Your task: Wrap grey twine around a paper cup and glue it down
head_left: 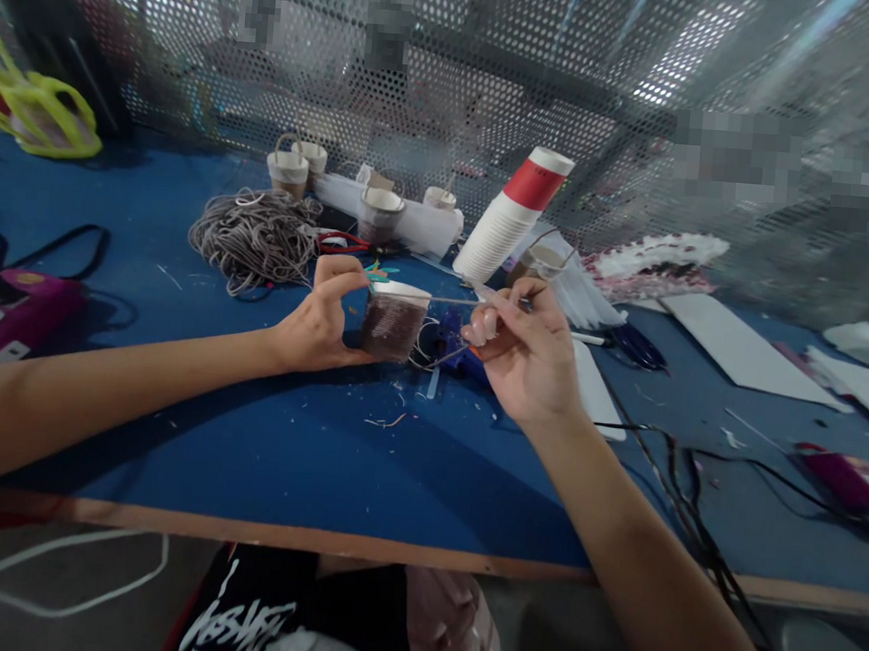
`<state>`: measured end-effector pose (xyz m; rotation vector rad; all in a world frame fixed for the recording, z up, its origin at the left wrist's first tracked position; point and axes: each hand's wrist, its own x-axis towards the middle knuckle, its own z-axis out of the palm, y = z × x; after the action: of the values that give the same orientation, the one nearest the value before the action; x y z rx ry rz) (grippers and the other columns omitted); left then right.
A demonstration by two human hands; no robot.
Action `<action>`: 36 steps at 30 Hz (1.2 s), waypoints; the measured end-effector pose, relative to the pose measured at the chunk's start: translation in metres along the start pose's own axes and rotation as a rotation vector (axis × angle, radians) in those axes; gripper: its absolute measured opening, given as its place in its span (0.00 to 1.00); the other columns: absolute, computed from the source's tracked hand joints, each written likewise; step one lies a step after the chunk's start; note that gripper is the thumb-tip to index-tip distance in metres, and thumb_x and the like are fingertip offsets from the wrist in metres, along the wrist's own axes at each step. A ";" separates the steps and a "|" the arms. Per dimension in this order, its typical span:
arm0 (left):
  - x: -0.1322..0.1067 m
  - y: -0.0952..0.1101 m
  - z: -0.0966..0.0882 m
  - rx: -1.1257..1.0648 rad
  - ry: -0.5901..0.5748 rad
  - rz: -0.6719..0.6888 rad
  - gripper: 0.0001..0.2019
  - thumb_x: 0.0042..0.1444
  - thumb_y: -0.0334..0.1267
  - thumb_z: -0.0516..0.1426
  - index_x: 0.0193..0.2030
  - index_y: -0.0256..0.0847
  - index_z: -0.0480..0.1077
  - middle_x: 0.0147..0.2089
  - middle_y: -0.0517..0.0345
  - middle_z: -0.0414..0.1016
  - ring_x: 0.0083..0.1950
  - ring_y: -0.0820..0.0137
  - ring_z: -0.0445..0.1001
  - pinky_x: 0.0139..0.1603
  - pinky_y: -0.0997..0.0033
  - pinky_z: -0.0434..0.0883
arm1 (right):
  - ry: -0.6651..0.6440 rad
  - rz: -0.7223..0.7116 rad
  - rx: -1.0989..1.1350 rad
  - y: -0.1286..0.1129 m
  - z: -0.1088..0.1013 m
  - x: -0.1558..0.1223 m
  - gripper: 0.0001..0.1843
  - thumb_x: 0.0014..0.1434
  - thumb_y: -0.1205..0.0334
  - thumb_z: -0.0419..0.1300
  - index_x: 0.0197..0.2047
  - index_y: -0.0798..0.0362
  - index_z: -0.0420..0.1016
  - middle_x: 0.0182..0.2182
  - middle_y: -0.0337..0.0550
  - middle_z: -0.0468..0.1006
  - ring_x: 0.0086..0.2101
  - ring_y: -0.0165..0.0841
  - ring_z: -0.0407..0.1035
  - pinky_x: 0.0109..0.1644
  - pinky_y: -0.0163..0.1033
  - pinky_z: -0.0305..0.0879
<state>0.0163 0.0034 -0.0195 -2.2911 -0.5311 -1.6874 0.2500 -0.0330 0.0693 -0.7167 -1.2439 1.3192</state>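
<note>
My left hand [322, 317] grips a paper cup [394, 320] wrapped in brown cord, thumb and fingers closed on its side, just above the blue table [282, 444]. My right hand [523, 348] is to the right of the cup. Its fingers pinch a thin cord strand [452, 300] that runs level to the cup's rim.
A bundle of grey cord [257, 236] lies behind the left hand. Finished wrapped cups [297, 166] and a tilted stack of paper cups [510, 216] stand at the back by a perforated metal screen. Purple glue guns [25, 318] with black cables lie at both sides. Red-handled scissors [343, 243] rest nearby.
</note>
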 end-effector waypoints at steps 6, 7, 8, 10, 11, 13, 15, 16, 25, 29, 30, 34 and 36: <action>0.000 0.000 -0.002 0.049 -0.015 0.011 0.50 0.46 0.52 0.72 0.68 0.46 0.46 0.53 0.47 0.59 0.54 0.63 0.67 0.48 0.60 0.82 | 0.023 0.000 -0.025 0.002 0.001 0.000 0.18 0.45 0.63 0.70 0.29 0.47 0.61 0.23 0.29 0.66 0.21 0.25 0.60 0.25 0.37 0.59; 0.000 0.000 -0.002 0.049 -0.003 0.024 0.50 0.46 0.52 0.72 0.68 0.44 0.46 0.53 0.47 0.59 0.54 0.62 0.66 0.48 0.59 0.82 | 0.020 0.000 -0.028 0.003 0.001 0.000 0.18 0.45 0.63 0.70 0.29 0.47 0.61 0.22 0.29 0.66 0.21 0.25 0.60 0.25 0.37 0.59; 0.000 0.000 -0.002 0.043 0.006 0.034 0.51 0.46 0.53 0.71 0.68 0.44 0.47 0.53 0.47 0.59 0.54 0.62 0.66 0.48 0.59 0.82 | 0.014 0.001 -0.031 0.003 0.001 0.000 0.18 0.45 0.63 0.70 0.29 0.47 0.61 0.22 0.29 0.66 0.20 0.25 0.59 0.24 0.37 0.58; 0.000 -0.001 -0.001 0.024 0.000 0.028 0.50 0.47 0.53 0.71 0.68 0.44 0.46 0.54 0.47 0.58 0.55 0.61 0.66 0.47 0.58 0.82 | -0.004 0.000 -0.034 0.004 0.002 0.000 0.17 0.46 0.63 0.69 0.29 0.47 0.61 0.21 0.28 0.66 0.19 0.25 0.58 0.24 0.37 0.57; 0.000 -0.001 -0.001 0.020 -0.010 0.015 0.49 0.48 0.53 0.70 0.68 0.45 0.46 0.54 0.48 0.58 0.55 0.61 0.67 0.47 0.59 0.82 | -0.014 -0.001 -0.035 0.004 0.001 -0.001 0.16 0.46 0.63 0.68 0.29 0.47 0.61 0.21 0.28 0.66 0.18 0.24 0.58 0.24 0.37 0.57; 0.001 0.000 -0.002 0.024 -0.027 0.002 0.46 0.50 0.54 0.69 0.68 0.46 0.47 0.54 0.49 0.59 0.54 0.62 0.68 0.46 0.60 0.81 | -0.026 -0.004 -0.034 0.005 0.000 -0.001 0.16 0.47 0.64 0.67 0.29 0.47 0.61 0.21 0.27 0.66 0.18 0.23 0.58 0.24 0.37 0.57; 0.002 0.001 -0.002 0.036 -0.025 0.013 0.44 0.53 0.54 0.67 0.68 0.44 0.48 0.53 0.48 0.60 0.54 0.63 0.68 0.47 0.61 0.81 | -0.036 -0.010 -0.036 0.006 -0.001 -0.001 0.16 0.48 0.64 0.67 0.30 0.47 0.60 0.21 0.27 0.66 0.18 0.23 0.58 0.23 0.36 0.57; 0.002 0.002 -0.003 0.038 -0.020 0.020 0.44 0.53 0.54 0.67 0.68 0.43 0.48 0.53 0.48 0.60 0.54 0.63 0.68 0.47 0.61 0.81 | -0.037 -0.015 -0.038 0.006 -0.001 -0.001 0.16 0.49 0.64 0.67 0.30 0.47 0.60 0.21 0.27 0.65 0.18 0.23 0.59 0.24 0.36 0.57; 0.003 0.003 -0.005 0.092 -0.019 0.036 0.47 0.50 0.52 0.69 0.69 0.43 0.48 0.53 0.47 0.62 0.54 0.60 0.69 0.49 0.59 0.80 | 0.018 0.008 -0.032 0.006 0.000 0.000 0.17 0.44 0.65 0.67 0.29 0.47 0.60 0.20 0.27 0.67 0.18 0.24 0.59 0.23 0.35 0.57; 0.003 0.003 -0.007 0.105 -0.054 0.035 0.48 0.47 0.51 0.71 0.68 0.44 0.49 0.54 0.47 0.65 0.55 0.60 0.70 0.50 0.55 0.79 | 0.049 0.020 -0.041 0.009 -0.002 0.002 0.17 0.42 0.65 0.67 0.29 0.47 0.60 0.20 0.26 0.67 0.18 0.24 0.59 0.22 0.35 0.57; 0.003 0.003 -0.008 0.108 -0.066 0.033 0.48 0.48 0.52 0.70 0.68 0.44 0.48 0.53 0.47 0.65 0.54 0.60 0.70 0.50 0.55 0.79 | 0.051 0.018 -0.043 0.010 -0.003 0.003 0.17 0.43 0.65 0.67 0.29 0.47 0.60 0.20 0.26 0.67 0.18 0.24 0.59 0.22 0.35 0.58; 0.005 0.003 -0.006 0.119 -0.032 0.048 0.43 0.54 0.55 0.66 0.68 0.43 0.50 0.52 0.47 0.65 0.54 0.62 0.70 0.49 0.58 0.80 | 0.028 0.006 -0.060 0.011 -0.006 0.004 0.17 0.46 0.65 0.67 0.30 0.47 0.59 0.21 0.27 0.66 0.19 0.24 0.60 0.23 0.35 0.60; 0.004 0.003 -0.005 0.118 -0.009 0.063 0.40 0.56 0.56 0.63 0.68 0.40 0.52 0.52 0.46 0.65 0.54 0.62 0.70 0.48 0.60 0.80 | 0.024 0.009 -0.065 0.012 -0.007 0.004 0.17 0.47 0.65 0.67 0.30 0.47 0.59 0.21 0.27 0.66 0.20 0.24 0.61 0.23 0.35 0.60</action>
<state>0.0143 -0.0013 -0.0135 -2.2096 -0.5398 -1.5745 0.2524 -0.0252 0.0575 -0.7828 -1.2696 1.2789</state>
